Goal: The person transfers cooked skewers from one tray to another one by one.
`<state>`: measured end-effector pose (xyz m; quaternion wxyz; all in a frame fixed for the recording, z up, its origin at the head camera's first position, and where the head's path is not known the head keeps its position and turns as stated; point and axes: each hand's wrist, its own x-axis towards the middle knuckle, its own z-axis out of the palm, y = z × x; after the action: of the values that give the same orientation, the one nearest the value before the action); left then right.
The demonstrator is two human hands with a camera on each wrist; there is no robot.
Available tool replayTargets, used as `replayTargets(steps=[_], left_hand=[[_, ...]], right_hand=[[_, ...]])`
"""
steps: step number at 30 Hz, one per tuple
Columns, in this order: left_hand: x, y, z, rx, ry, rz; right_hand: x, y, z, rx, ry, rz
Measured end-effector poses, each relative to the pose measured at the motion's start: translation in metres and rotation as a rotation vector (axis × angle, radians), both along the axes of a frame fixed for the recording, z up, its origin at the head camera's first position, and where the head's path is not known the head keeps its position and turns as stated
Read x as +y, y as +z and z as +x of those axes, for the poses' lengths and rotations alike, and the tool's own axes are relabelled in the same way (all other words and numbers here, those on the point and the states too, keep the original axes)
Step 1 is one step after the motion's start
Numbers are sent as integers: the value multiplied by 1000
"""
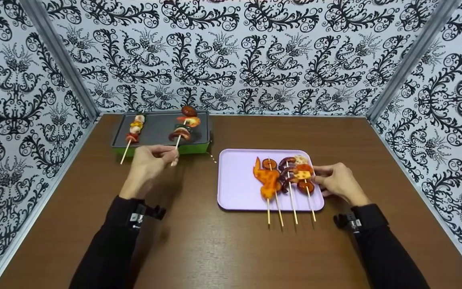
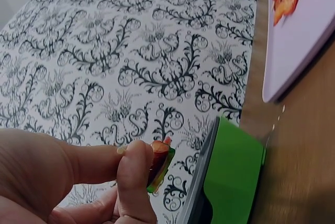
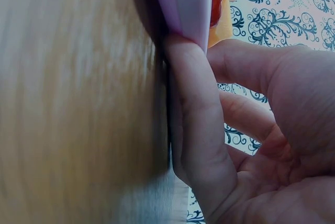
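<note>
My left hand [image 1: 146, 166] pinches the bare end of a skewer [image 1: 182, 131] between thumb and fingers. Its threaded pieces, brown, orange and green, overlap the right part of a dark grill plate [image 1: 159, 125] on a green base [image 1: 194, 149]. On the plate's left side lies another skewer [image 1: 135, 130], its stick jutting over the front edge. At the lilac tray [image 1: 237, 180], my right hand [image 1: 340, 182] grips the right rim; the right wrist view shows a finger [image 3: 196, 93] under the tray's edge. Several food skewers [image 1: 269, 182] lie on the tray, sticks pointing toward me.
Tray and grill stand on a brown wooden table [image 1: 223, 249]. Small pale beads [image 1: 212, 157] trail from the grill's right side toward the tray. Patterned walls [image 1: 231, 60] close off the back and both sides.
</note>
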<state>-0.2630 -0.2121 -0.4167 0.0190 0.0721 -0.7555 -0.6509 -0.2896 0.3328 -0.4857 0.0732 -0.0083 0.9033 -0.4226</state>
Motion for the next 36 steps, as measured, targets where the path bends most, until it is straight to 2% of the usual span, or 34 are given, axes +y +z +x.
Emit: replayTargets(steps=[14,24,36], left_hand=[[24,-3,12,23,-114,6],[42,-5,17,25,-145,-18],[57,-8,24,21,-215,-17]], right_hand=[[2,-4,2,-9,3,-9],[2,-2,1,-7,-2,-11],[0,1,-1,-9,-7,16]])
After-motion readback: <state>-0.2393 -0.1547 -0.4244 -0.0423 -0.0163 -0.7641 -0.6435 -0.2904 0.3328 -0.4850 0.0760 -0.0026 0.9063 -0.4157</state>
